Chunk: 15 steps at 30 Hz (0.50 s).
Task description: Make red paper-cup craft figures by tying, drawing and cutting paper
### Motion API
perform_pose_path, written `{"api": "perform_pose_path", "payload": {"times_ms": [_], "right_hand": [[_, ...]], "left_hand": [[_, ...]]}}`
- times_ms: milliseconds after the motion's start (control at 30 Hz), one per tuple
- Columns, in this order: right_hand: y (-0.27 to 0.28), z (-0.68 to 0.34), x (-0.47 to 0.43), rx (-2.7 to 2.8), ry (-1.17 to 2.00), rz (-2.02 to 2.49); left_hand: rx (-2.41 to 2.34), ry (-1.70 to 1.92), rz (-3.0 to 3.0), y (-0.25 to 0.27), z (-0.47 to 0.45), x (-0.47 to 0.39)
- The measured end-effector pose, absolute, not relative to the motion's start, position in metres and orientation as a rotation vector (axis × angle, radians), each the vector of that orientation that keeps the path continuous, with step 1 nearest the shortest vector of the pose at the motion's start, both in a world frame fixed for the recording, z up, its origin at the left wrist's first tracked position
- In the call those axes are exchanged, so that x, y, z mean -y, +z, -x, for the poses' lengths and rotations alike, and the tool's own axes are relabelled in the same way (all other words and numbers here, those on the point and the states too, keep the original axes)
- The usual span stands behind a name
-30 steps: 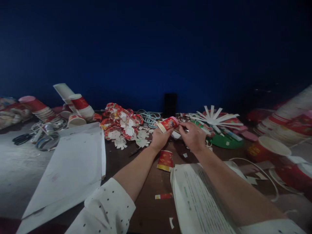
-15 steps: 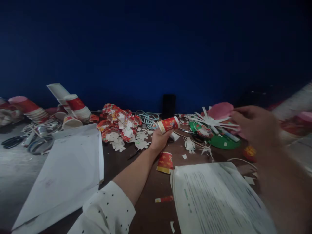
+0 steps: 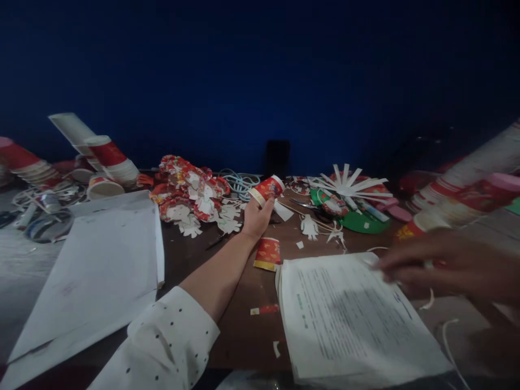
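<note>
Nearest, below the left hand and left of the right, the printed sheets [image 3: 337,325] lie in a stack on the dark brown desk [image 3: 239,336], with a curved white scrap [image 3: 277,349] and a red-and-yellow strip [image 3: 264,310] just beside them. Left of the left forearm, in its dotted white sleeve [image 3: 170,336], lies a large white box-like piece [image 3: 109,281]. The right hand [image 3: 439,265] is a blur over the sheets' far right corner, its fingers pointing left; whether they pinch anything I cannot tell. Between the left hand and the sheets rests a flat red piece [image 3: 267,254] with a gold edge. The left hand [image 3: 257,218] is closed around a red paper cup [image 3: 266,189], held up off the desk and tipped on its side, thumb along it. Right of that hand lies a white figure cutout [image 3: 309,226]; farther right, a fan of white strips [image 3: 351,185] spreads above a green piece [image 3: 365,221]. Left of the cup sits a pile of red and white cutouts [image 3: 190,189], with pale blue cord [image 3: 239,184] behind. Stacked cups [image 3: 114,160] lean far to the left; more cups [image 3: 467,189] lean beyond the right hand. A black object [image 3: 277,157] stands behind the cup, before a dark blue backdrop [image 3: 244,81].
</note>
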State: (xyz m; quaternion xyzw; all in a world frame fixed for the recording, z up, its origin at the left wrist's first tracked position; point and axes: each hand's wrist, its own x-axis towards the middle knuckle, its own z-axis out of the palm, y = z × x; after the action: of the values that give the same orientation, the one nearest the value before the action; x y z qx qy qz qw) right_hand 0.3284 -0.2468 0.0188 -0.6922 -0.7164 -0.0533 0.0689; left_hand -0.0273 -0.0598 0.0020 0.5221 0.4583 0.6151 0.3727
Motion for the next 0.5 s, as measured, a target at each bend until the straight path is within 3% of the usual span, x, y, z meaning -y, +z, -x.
{"api": "perform_pose_path", "payload": {"times_ms": [200,500], "right_hand": [[0.075,-0.194,0.08,2.441,-0.186,2.157],[0.061,-0.175,0.055,2.823,-0.328,2.129]], "left_hand": [[-1.193,1.785,-1.347,-0.009,0.034,0.046],[-1.195,1.79,-1.379,-0.012,0.031,0.044]]}}
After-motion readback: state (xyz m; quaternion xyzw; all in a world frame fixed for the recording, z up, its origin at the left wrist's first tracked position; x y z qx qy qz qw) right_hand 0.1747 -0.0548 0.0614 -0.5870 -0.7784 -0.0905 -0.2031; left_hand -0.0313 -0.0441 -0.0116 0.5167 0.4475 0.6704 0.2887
